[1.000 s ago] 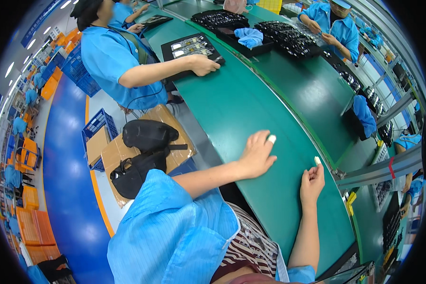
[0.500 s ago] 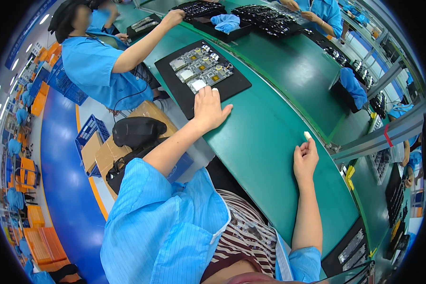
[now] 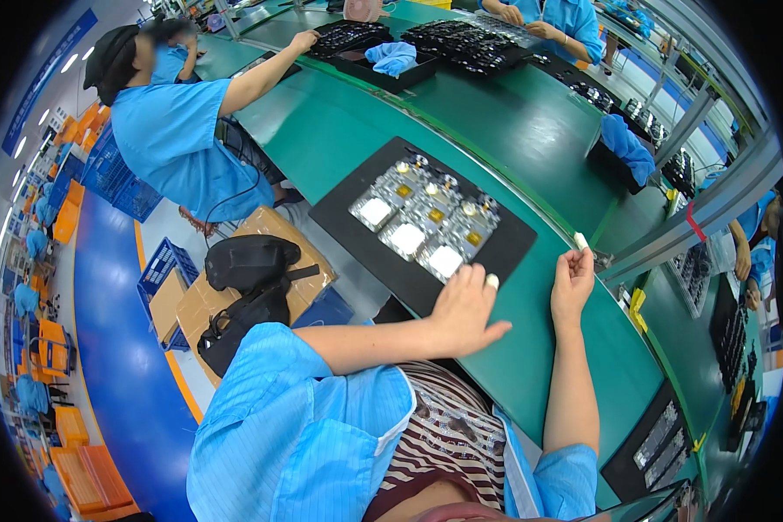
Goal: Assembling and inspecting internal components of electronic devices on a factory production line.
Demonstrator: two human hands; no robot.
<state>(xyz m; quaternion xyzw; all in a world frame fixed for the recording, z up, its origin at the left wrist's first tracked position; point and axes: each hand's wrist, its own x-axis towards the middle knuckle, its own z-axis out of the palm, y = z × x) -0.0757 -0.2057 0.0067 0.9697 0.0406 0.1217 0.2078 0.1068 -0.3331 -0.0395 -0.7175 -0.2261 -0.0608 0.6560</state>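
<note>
My left hand [image 3: 465, 315] lies on the near edge of a black mat [image 3: 357, 230], its fingers stretched out and the thumb apart. One fingertip wears a white cover. On the mat sit three circuit boards [image 3: 437, 215] side by side, each with a bright silver square and a small gold patch. My fingertips are beside the lower right board. Farther right, my right hand [image 3: 572, 287] is held over the green table [image 3: 531, 365], its fingers curled in with nothing visible in them. A white-covered fingertip [image 3: 580, 240] points up.
Another black mat with boards [image 3: 657, 448] lies at the lower right. A metal rail [image 3: 696, 226] rises beside the table. Across it stand dark trays of parts [image 3: 461, 48] and blue cloths [image 3: 391, 58]. A person in blue [image 3: 170, 130] works at the left, near cardboard boxes [image 3: 317, 257].
The mat with its boards has come nearer and to the right, with my left hand moving along at its edge. My right hand has shifted slightly right.
</note>
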